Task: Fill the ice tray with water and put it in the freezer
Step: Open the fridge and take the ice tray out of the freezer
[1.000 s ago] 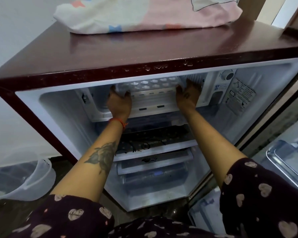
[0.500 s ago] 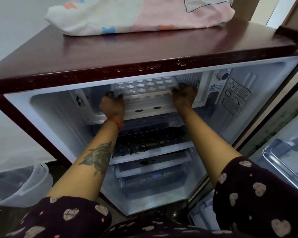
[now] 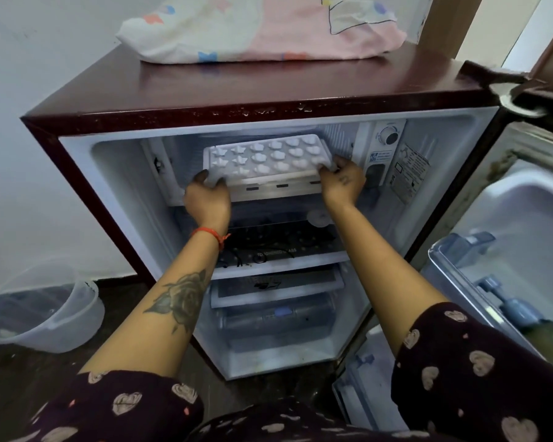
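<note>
The ice tray (image 3: 264,159) now sits further out of the freezer compartment (image 3: 173,161) than before, tilted at its mouth; the left hand (image 3: 206,197) and right hand (image 3: 344,180) each grip a front corner.

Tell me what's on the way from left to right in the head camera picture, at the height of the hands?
wall → fridge side wall → left hand → ice tray → right hand → sticker → open fridge door
</note>
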The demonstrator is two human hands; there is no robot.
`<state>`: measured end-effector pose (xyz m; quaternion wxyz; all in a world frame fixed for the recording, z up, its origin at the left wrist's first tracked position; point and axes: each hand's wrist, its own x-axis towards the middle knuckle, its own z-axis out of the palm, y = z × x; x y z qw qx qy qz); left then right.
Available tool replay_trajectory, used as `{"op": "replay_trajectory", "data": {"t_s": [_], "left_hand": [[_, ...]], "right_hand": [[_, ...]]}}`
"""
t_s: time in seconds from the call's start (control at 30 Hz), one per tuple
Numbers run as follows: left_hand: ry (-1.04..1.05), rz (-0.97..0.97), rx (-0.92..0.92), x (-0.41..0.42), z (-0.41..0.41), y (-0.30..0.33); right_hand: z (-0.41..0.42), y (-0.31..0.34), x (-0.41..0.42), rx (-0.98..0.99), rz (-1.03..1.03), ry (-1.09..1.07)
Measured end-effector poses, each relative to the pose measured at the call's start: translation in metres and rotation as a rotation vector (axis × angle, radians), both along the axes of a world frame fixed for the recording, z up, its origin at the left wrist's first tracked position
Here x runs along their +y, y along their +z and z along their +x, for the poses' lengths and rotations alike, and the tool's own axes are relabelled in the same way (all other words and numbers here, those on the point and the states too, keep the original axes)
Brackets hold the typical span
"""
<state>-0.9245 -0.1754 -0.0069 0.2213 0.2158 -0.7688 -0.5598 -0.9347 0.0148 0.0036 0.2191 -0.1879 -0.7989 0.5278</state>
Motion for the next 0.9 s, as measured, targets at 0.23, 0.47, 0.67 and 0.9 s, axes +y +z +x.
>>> {"op": "replay_trajectory", "data": {"t_s": [0.23, 0.47, 0.67, 0.9], "left_hand": [[0.046, -0.028, 0.013, 0.004, 0.065, -0.001], [0.059, -0.008, -0.022, 0.012, 0.148, -0.010], [0.099, -0.034, -0.072, 0.010, 0.211, -0.018], [0.080, -0.029, -0.069, 0.005, 0.258, -0.020]], "right_hand": [[0.059, -0.005, 0.002, -0.022, -0.063, 0.001], [0.130, -0.019, 0.005, -0.059, -0.070, 0.025], [0.190, -0.026, 0.003, -0.059, -0.060, 0.024], [0.250, -0.032, -0.001, -0.068, -0.079, 0.013]]}}
